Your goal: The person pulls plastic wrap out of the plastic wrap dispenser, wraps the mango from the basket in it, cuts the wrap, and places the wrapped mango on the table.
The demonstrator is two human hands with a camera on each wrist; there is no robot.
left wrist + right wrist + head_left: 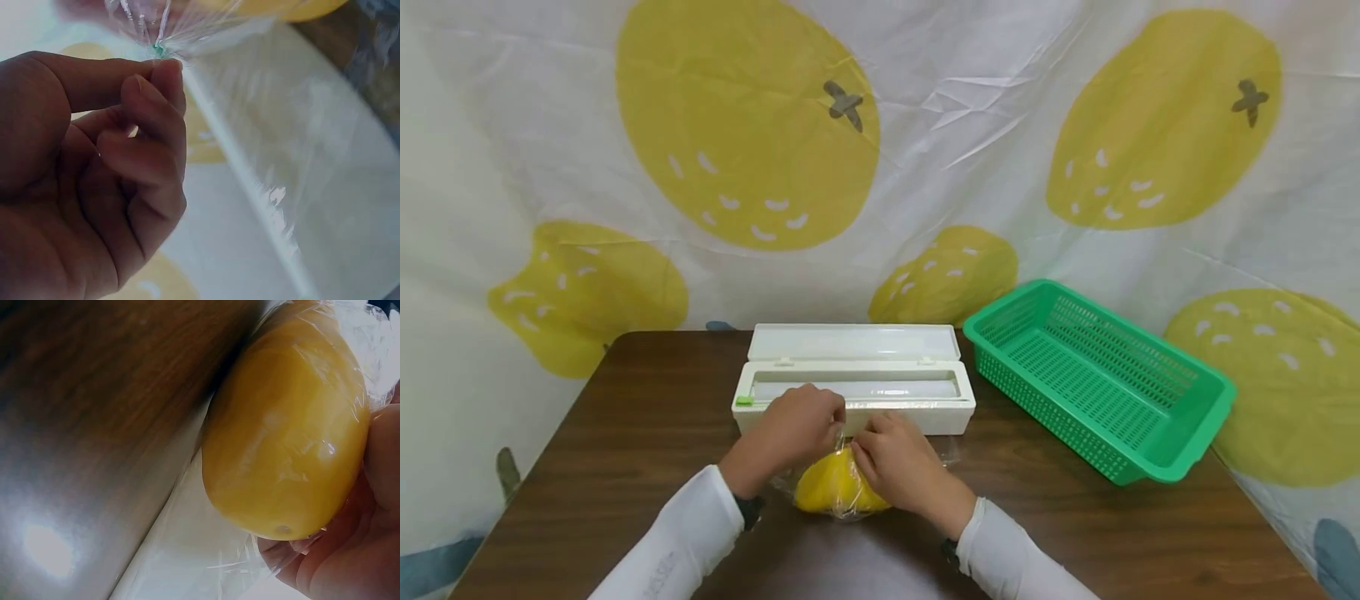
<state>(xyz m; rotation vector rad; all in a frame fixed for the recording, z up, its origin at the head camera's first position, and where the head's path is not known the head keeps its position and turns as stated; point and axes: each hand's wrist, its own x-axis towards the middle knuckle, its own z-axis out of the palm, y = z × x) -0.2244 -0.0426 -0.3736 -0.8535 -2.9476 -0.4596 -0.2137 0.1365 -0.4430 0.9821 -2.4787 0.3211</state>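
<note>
A smooth yellow oval fruit (831,483) lies on the table, wrapped in clear plastic wrap (156,22). Above it, my left hand (793,433) pinches the gathered wrap between thumb and fingertips, pulled into tight folds. My right hand (902,467) is at the fruit's right side, its curled fingers gripping the bunched film. In the right wrist view the film clings around the fruit (284,431), with the right palm (350,562) beside it. Right behind both hands stands a white plastic wrap dispenser (932,421), lid raised, roll (887,389) inside.
A green slotted plastic basket (1090,433) stands on the dark wooden table (647,400) to the right of the dispenser. The dispenser carries a small green slider (744,401) at its left end. Behind the table hangs a lemon-print cloth (970,100).
</note>
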